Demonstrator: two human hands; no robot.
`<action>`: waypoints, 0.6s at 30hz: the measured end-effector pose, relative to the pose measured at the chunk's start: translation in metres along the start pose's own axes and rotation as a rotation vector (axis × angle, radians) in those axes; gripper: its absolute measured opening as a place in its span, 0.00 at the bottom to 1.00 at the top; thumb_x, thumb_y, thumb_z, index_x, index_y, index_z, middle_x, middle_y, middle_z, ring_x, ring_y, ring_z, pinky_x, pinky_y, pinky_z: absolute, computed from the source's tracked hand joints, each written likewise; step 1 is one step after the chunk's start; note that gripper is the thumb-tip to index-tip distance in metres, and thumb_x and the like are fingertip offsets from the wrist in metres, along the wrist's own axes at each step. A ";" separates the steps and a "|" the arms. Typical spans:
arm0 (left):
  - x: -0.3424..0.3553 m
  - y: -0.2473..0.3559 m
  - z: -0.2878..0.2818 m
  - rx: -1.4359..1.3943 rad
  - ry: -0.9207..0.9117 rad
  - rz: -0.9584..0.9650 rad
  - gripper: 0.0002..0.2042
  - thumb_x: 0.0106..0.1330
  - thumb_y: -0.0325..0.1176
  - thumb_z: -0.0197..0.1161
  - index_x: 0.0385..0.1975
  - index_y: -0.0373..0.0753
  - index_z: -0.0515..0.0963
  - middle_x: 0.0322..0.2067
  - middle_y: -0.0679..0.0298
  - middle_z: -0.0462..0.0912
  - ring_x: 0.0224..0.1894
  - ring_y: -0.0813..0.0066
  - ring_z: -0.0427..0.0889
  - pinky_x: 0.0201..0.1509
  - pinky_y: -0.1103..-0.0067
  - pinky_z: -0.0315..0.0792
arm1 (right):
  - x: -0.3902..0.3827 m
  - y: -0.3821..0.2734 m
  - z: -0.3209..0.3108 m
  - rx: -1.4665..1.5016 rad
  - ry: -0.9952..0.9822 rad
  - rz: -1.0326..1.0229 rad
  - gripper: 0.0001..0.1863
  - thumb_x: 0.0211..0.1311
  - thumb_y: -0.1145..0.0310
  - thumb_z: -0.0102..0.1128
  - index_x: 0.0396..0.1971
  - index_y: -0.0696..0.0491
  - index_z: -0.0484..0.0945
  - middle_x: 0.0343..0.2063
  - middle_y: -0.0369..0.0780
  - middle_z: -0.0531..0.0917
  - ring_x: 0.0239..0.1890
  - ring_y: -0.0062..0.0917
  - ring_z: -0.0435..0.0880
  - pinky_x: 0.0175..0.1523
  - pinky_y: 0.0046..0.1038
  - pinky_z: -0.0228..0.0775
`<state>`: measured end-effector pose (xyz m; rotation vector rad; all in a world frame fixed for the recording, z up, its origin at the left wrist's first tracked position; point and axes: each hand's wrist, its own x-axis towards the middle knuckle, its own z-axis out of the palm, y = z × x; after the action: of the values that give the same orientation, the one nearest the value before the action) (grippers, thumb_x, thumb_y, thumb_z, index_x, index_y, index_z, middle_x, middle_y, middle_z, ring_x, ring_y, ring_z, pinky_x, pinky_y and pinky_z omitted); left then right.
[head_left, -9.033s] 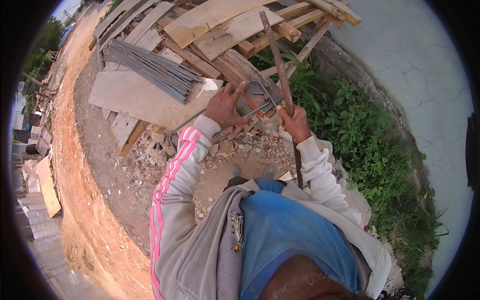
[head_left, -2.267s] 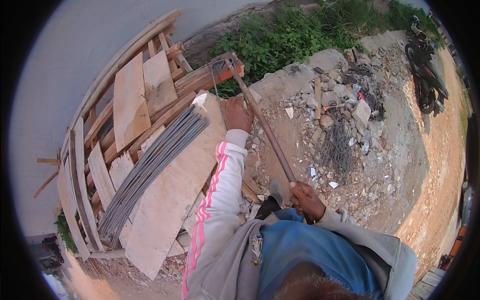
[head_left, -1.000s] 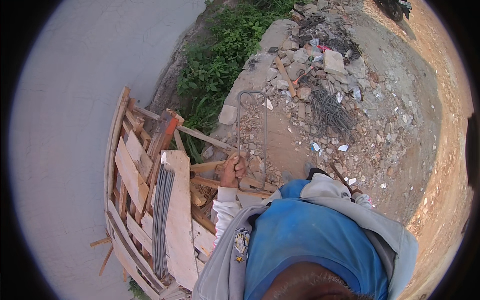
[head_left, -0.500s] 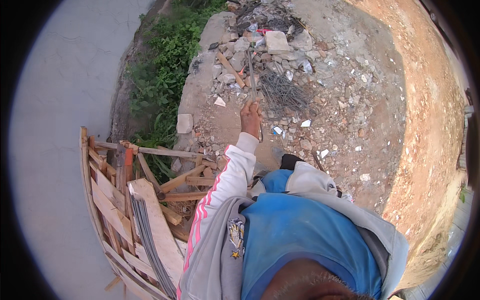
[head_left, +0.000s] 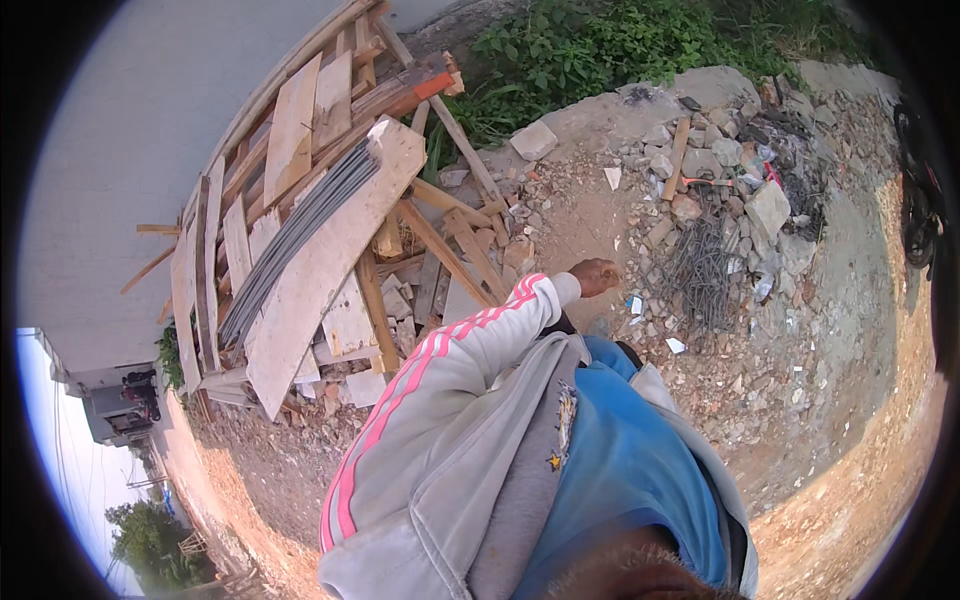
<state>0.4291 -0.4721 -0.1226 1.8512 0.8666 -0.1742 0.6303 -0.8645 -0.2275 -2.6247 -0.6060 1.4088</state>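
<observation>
My left hand [head_left: 596,275] is held out low over the ground with its fingers curled and nothing visible in them. It is nearest to the rubble and to a tangled heap of bent grey steel bars [head_left: 705,270] on its right. My right hand is hidden behind my body. A bundle of straight grey steel rods [head_left: 295,250] lies on a pale board [head_left: 330,290] at left, atop a stack of timber planks [head_left: 288,130].
A pale wall [head_left: 120,150] runs behind the timber, with weeds [head_left: 560,60] beyond the rubble. A red-handled tool [head_left: 705,182] lies among broken concrete blocks [head_left: 768,208]. A dark motorbike [head_left: 915,200] stands at the far right, beside a dirt track [head_left: 850,480].
My left hand has lowered, and the bent bar loop it held no longer shows in it. The long bar and my right hand have left sight. The view has swung back toward the timber stack.
</observation>
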 end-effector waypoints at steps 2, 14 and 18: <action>-0.047 -0.035 -0.036 -0.156 0.265 -0.036 0.20 0.71 0.45 0.59 0.57 0.41 0.78 0.44 0.57 0.85 0.48 0.69 0.84 0.53 0.74 0.76 | 0.034 -0.007 -0.020 -0.051 0.002 -0.058 0.19 0.67 0.55 0.61 0.41 0.59 0.81 0.32 0.45 0.83 0.33 0.35 0.83 0.41 0.38 0.73; -0.289 -0.115 -0.278 0.248 1.691 -0.294 0.15 0.66 0.35 0.60 0.50 0.39 0.82 0.45 0.51 0.85 0.47 0.54 0.84 0.54 0.68 0.77 | 0.112 -0.137 -0.147 -0.155 0.103 -0.265 0.19 0.68 0.55 0.61 0.40 0.59 0.80 0.29 0.43 0.82 0.31 0.32 0.81 0.38 0.36 0.71; -0.290 -0.174 -0.329 0.537 1.610 -0.568 0.16 0.65 0.37 0.61 0.53 0.48 0.82 0.53 0.55 0.81 0.58 0.54 0.78 0.61 0.60 0.71 | 0.129 -0.198 -0.170 -0.161 0.141 -0.337 0.19 0.68 0.56 0.61 0.40 0.59 0.80 0.28 0.42 0.81 0.30 0.31 0.80 0.37 0.35 0.71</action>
<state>0.0218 -0.2966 0.0368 1.9375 2.6164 0.9703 0.7743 -0.6166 -0.1774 -2.5488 -1.1208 1.1076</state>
